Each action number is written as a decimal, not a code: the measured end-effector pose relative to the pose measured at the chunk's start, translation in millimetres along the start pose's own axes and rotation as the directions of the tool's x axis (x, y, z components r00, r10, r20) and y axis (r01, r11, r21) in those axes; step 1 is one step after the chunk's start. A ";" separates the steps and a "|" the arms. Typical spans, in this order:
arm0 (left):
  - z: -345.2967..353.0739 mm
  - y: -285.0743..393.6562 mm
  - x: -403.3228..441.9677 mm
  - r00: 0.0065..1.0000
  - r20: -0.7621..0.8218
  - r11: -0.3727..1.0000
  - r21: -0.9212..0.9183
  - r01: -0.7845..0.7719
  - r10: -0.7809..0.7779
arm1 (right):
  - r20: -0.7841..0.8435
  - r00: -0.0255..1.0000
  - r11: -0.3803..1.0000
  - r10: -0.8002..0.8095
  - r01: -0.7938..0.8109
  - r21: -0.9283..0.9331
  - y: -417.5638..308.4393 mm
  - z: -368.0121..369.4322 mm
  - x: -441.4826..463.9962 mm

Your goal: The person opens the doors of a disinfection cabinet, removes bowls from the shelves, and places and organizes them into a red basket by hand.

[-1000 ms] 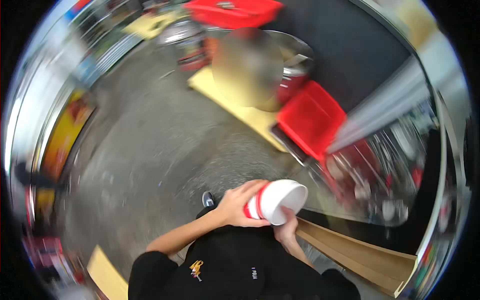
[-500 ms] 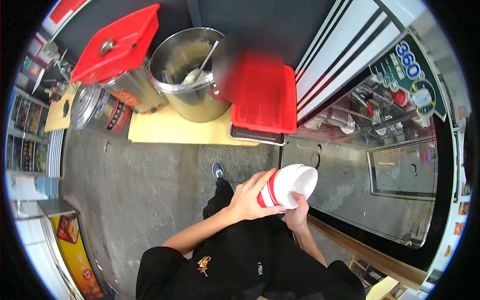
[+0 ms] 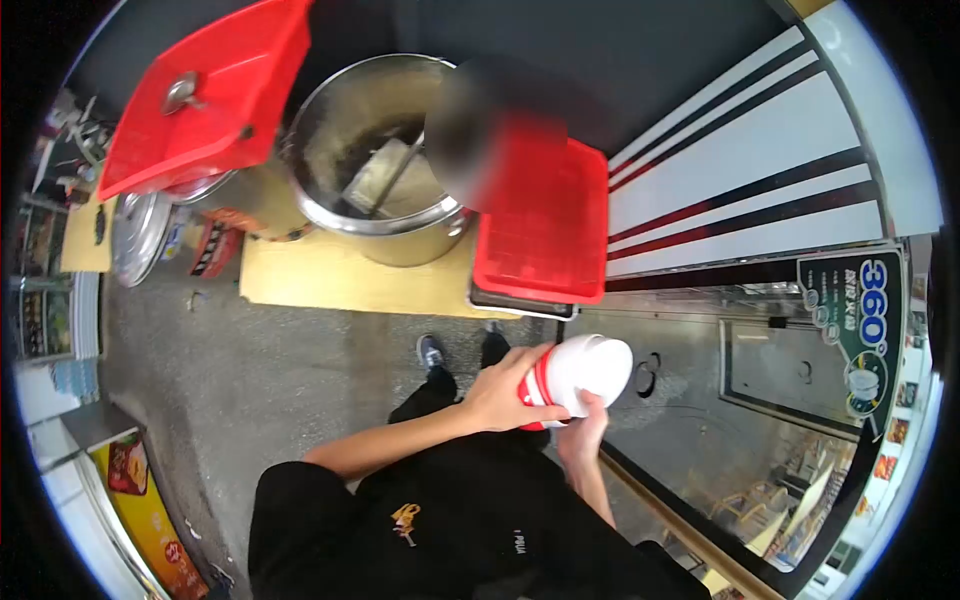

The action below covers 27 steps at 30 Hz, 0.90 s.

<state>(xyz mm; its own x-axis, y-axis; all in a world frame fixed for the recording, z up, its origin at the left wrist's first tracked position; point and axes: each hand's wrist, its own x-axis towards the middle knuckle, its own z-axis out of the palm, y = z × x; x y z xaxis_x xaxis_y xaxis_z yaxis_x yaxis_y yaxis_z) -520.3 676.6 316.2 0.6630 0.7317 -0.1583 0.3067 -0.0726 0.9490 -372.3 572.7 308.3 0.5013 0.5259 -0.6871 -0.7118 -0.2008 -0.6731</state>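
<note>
- Well, the left hand (image 3: 505, 390) is wrapped round the red-and-white cups (image 3: 578, 375), near side, just right of centre.
- The right hand (image 3: 582, 432) holds their white end from below.
- Far side: a steel pot (image 3: 412, 250), with a red tray (image 3: 548, 235) to its right.

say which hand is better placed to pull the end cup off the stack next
Probably the right hand: its fingers are at the white open end of the cups, while the left hand wraps their red-and-white side and seems placed to steady them.
</note>
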 end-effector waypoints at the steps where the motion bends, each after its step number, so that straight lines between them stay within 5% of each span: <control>1: 0.0 -3.1 10.5 1.000 0.012 1.000 -0.004 0.027 -0.027 | -0.002 1.000 1.000 -0.006 0.006 -0.001 -1.1 3.8 11.7; 16: -5.5 -105.5 219.9 0.929 0.098 0.912 -0.180 0.369 -0.357 | -0.028 0.969 0.948 0.247 -0.248 -0.200 -29.5 63.7 259.7; 22: 26.5 -200.5 291.3 0.794 -0.100 0.800 -0.052 0.597 -0.599 | 0.038 0.938 0.905 0.343 -0.320 -0.282 34.5 48.2 415.1; 27: 53.2 -254.3 327.3 0.760 -0.193 0.784 -0.162 0.599 -0.621 | -0.003 0.896 0.810 0.444 -0.403 -0.426 48.0 47.7 484.6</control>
<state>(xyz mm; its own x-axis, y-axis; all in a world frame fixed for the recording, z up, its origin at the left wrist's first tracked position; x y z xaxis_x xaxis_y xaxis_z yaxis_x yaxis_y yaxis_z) -345.0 898.5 8.6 0.1819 0.7316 -0.6570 0.5273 0.4914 0.6932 -187.0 857.3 -43.8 0.1344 0.3791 -0.9156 -0.5690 -0.7269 -0.3845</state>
